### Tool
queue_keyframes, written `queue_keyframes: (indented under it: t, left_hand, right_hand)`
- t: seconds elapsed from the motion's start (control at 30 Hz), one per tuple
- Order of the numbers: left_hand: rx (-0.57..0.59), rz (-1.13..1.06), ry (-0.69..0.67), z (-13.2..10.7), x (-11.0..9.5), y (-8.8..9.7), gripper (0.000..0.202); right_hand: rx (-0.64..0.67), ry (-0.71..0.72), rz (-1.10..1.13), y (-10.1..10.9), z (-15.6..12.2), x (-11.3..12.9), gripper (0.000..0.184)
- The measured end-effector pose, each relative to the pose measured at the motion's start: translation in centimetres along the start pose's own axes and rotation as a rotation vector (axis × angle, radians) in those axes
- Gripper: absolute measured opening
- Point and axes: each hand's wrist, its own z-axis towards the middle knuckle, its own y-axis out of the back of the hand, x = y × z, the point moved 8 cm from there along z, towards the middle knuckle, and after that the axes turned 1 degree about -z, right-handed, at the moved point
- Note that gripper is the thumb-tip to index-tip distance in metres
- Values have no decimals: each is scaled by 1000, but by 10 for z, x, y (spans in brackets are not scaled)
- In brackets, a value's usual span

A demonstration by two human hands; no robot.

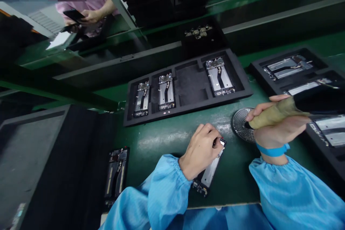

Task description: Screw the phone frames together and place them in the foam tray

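Note:
My left hand [201, 147] is closed over the upper end of an opened phone [211, 172], which lies at a slant on the green bench. Its fingertips press at the phone's top edge, and the hand hides much of the phone's left side. Away to the right, my right hand [277, 129] grips a screwdriver [280, 113] wrapped in yellowish tape. The driver's dark tip is over a round, perforated metal dish [238, 124]; whether it touches cannot be made out. A blue band [273, 151] circles my right wrist.
A black foam tray [188, 82] holds several opened phones; another tray [261, 75] stands right. One phone [116, 174] lies left beside a dark bin [48, 143]. Small boards [199, 31] lie behind. Across the bench a person's hand [91, 16] holds a dark phone.

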Motion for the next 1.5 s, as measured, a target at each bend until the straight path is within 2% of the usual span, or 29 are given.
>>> queue_keyframes:
  t: [0.17,0.3,0.43,0.57,0.8,0.93,1.17,1.37,1.5]
  left_hand:
    - [20,-114,-50,-7,4,13,25]
    - [116,-118,-128,-16,10,21,26]
    - [209,-42,-177,-22,22,23,35]
    - [196,3,-240,-22,28,23,28]
    - [222,245,-379,-25,21,21,28]
    - [257,347,-364,-28,20,20,29]
    - [204,385,-401,-31,12,20,29]
    - [90,379,-366,-32,13,5,31]
    - [46,408,-398,-34,9,1,31]
  right_hand:
    - [0,-12,26,-2,0,0,64]
    - [-17,-28,0,-1,0,0,68]
    - [-40,-56,-10,0,2,0,65]
    - [-47,-56,1,-1,2,1,66]
    - [-45,-48,3,-4,2,4,62]
    - [-41,-53,-9,-4,3,4,60]
    - [8,-12,11,-1,-1,-2,63]
    - [23,24,18,0,-4,-4,61]
    - [36,17,21,-2,-4,-2,62]
